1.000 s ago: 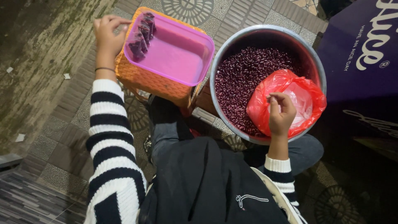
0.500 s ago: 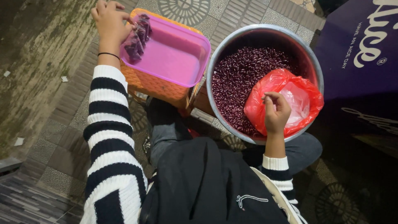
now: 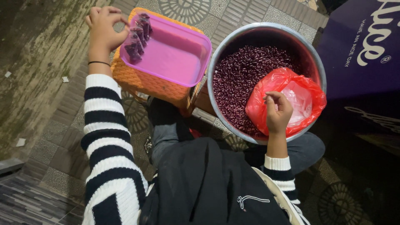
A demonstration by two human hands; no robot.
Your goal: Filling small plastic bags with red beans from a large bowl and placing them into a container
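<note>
Head view looks down on two hands over a tiled floor. Fingers of the right hand point(image 3: 278, 112) are curled and pinched together, thumb against fingertips, gripping the upper edge of a red plastic bag point(image 3: 287, 98). That bag is thin and crinkled, glossy red outside with a paler, whitish inside showing where its mouth gapes just beyond the fingertips. It lies on a heap of dark red beans point(image 3: 246, 77), spreading from the fingers out to the right. Around beans and bag stands a large round metal pot point(image 3: 216, 58), its rim passing just beneath the wrist.

Fingers of the left hand point(image 3: 103, 27) are loosely curled, thumb and forefinger tips meeting; whether they pinch anything cannot be told. Just beside them to the right lies a row of small dark filled packets point(image 3: 137, 35), stacked along the near edge of a pink plastic tray point(image 3: 175, 56). Under the tray sits an orange woven basket point(image 3: 146, 83). Both sleeves are striped black and white.
</note>
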